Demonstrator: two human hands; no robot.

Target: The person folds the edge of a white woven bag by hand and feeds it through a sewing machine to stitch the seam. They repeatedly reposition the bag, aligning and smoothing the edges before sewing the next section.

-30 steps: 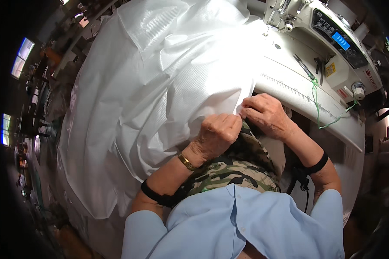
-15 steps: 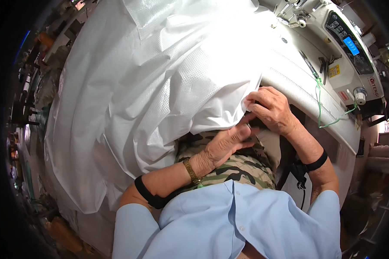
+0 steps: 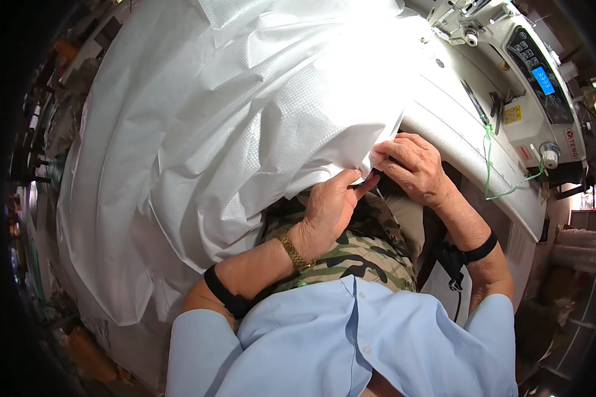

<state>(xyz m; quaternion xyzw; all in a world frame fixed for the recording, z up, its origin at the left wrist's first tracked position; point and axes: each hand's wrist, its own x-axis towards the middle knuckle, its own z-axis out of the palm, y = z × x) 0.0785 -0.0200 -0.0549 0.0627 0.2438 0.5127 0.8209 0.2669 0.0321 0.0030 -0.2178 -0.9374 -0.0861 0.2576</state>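
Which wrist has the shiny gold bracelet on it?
The left hand wrist wears the gold link bracelet. The right hand wrist has only a black band.

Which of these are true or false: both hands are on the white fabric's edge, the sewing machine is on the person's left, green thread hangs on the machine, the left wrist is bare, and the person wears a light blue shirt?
1. Both the left hand and the right hand pinch the edge of the white fabric. True.
2. The sewing machine stands on the person's left. False: it is on the right.
3. A green thread hangs on the machine's front. True.
4. The left wrist is bare. False: it carries a gold bracelet.
5. The person wears a light blue shirt. True.
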